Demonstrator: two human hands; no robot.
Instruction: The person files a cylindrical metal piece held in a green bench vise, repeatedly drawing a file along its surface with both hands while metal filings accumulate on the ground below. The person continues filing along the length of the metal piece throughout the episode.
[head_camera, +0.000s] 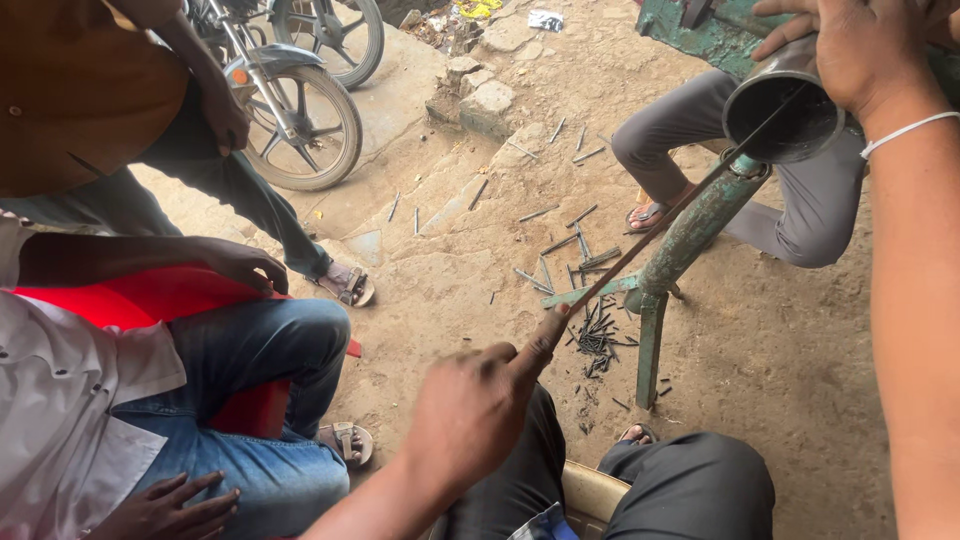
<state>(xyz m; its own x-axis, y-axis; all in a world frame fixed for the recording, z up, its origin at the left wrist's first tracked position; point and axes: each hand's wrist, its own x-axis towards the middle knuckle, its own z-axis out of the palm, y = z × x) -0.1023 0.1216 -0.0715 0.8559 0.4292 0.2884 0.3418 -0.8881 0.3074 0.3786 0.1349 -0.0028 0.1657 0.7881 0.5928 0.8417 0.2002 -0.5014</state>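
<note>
My left hand grips the near end of a long thin metal rod that runs up and right into the open mouth of a dark metal pipe. My right hand clasps the top of that pipe, a white band on its wrist. The pipe rests at the top of a green metal stand on the dirt ground. My dark-trousered knees show at the bottom of the view.
Several short dark metal pieces lie scattered by the stand's foot. A person in jeans sits on a red chair at left. Another person stands by a motorcycle wheel. A third person in grey trousers sits behind the stand.
</note>
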